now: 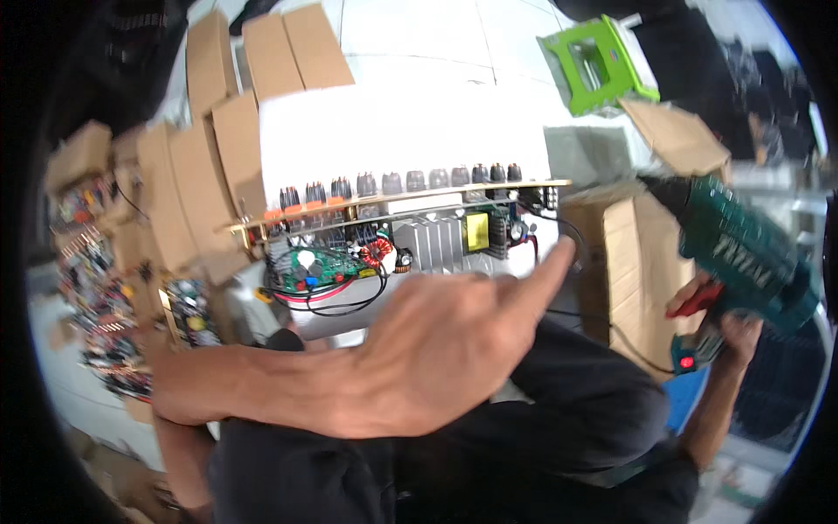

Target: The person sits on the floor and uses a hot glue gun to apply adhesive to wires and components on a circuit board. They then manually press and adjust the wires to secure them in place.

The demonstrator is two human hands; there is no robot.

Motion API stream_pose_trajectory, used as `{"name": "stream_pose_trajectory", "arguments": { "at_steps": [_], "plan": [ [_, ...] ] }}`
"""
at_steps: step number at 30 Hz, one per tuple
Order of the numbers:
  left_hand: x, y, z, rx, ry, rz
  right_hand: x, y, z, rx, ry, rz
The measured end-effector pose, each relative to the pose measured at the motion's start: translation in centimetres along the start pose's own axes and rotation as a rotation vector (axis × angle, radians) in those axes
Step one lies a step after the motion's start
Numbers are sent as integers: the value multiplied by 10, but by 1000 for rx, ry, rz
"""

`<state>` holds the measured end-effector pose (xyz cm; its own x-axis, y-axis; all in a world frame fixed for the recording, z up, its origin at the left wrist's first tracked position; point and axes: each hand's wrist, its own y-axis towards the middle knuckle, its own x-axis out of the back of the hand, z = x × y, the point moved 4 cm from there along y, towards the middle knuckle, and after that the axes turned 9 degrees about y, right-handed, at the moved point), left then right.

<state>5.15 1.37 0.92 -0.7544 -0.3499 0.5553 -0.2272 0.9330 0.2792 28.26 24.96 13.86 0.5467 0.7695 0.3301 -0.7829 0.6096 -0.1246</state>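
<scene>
My right hand (pixel 738 336) grips a dark green power drill (pixel 746 249) with a red trigger and a lit red spot near its base. Its black chuck points toward the upper left. Across the middle reaches my left hand (pixel 445 341), blurred, one finger stretched toward a black cable (pixel 576 234); whether they touch I cannot tell. The remaining fingers are mostly hidden. Just beyond this hand stands an opened electronic unit (pixel 432 243) with a finned heat sink, a green circuit board (pixel 319 266), a copper coil and loose wires. A row of dark knobs (pixel 436 180) lines its far side.
Behind the unit is a white surface (pixel 401 131). Cardboard boxes (pixel 196 170) stand left, beside heaped electronic parts (pixel 100 306). Another open carton (pixel 642 279) sits below the drill's tip. A green stool (pixel 598 65) is at the upper right. A black cord (pixel 633 348) trails toward the drill.
</scene>
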Motion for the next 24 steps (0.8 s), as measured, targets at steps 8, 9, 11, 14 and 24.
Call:
{"name": "stream_pose_trajectory", "arguments": {
  "at_steps": [8,9,11,14,24],
  "plan": [
    [32,-5,14,633,-294,-8,52,-85,-58,36,251,-155],
    [33,1,10,611,-280,-6,62,-109,-70,26,270,-171],
    [38,0,15,626,-203,60,67,-143,-90,32,329,-190],
    [49,-7,9,683,-102,64,60,-173,-114,60,365,-241],
    [43,-2,18,602,-49,53,34,-272,-154,23,810,-843]
  ]
}}
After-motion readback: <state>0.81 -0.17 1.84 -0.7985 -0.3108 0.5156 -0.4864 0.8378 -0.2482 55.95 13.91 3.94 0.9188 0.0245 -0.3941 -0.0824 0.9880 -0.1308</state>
